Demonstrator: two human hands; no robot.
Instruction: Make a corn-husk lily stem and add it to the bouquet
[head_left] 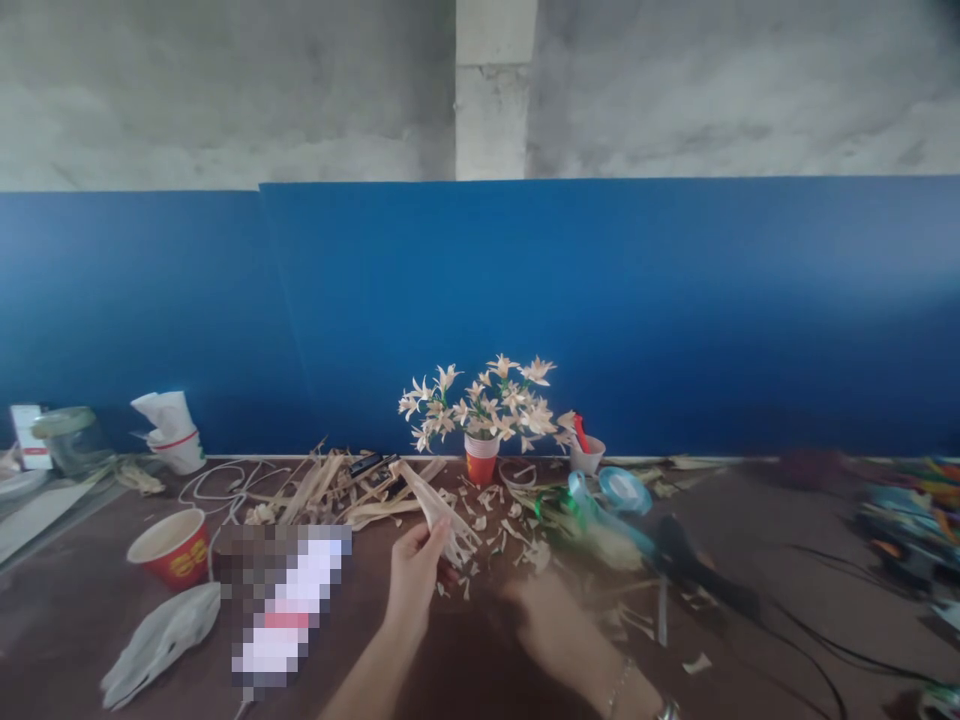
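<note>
So, far left on the brown surface (465, 685): lidded clear jar (71, 445), close to the blue partition (480, 280). Next along, white cup (182, 455) with pale paper poking out of the top. Nearer the camera, red paper cup (184, 558) with a yellow marking, then a crumpled grayish bag (161, 645) just below it. Behind, loose white cable (232, 490) in loops. Beside that, pixelated oblong patch (289, 610), can't make out what's under it. Further back, messy heap of dry husks (319, 490).

Around center: left hand (416, 555) clamped on a pale husk piece (429, 497), thumb on top. Piece tilted, upper end leaning left by the heap, split into frayed strips at the lower right. Straight behind, red cup (481, 466) with white rims, upright, carrying a bunch of pale flowers (514, 400). Small cut scraps (514, 530) scattered in front of it.

Right of that: right hand (551, 615) low over the surface, apart from the left, badly motion-blurred. Can't tell if closed or gripping anything. Bracelet (621, 688) on that wrist. Beyond, small white cup (588, 458) with a red item (580, 432) standing in it, light-blue roll (626, 490) nearby, then a smeared dark object (694, 570). Far right, blurry multicolored clutter (904, 520).
</note>
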